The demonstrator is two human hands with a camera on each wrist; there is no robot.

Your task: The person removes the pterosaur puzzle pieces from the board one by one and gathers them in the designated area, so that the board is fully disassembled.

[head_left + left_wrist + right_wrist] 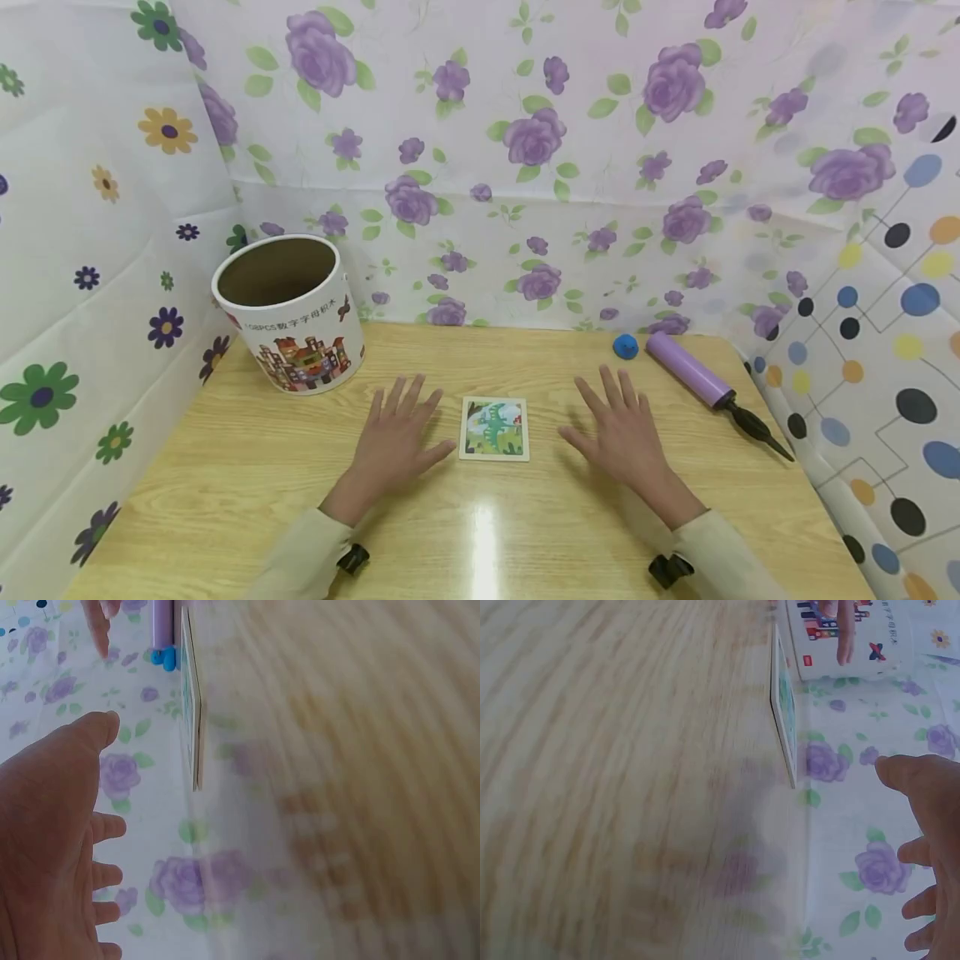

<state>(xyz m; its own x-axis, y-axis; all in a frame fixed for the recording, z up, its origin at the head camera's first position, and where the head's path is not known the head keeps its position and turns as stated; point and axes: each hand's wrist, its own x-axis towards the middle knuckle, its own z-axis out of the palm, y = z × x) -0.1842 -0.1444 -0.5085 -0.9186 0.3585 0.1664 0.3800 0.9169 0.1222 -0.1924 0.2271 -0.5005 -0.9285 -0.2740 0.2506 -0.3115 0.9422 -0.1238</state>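
A small square picture tile (494, 428) with a green dinosaur lies flat on the wooden table (225, 483), between my two hands. My left hand (396, 435) rests palm down just left of it, fingers spread and straight, holding nothing. My right hand (619, 430) lies palm down to its right, a little farther off, fingers also spread. The left wrist view shows the left hand (52, 840) and the tile (193, 712) edge-on. In the right wrist view the right hand (926, 832) sits near the tile (784, 712).
An open round paper tub (288, 312) with a city print stands at the table's back left. A purple hand pump (701, 379) with a black nozzle and a small blue ball (626, 346) lie at the back right. Flowered and dotted cloth walls enclose the table.
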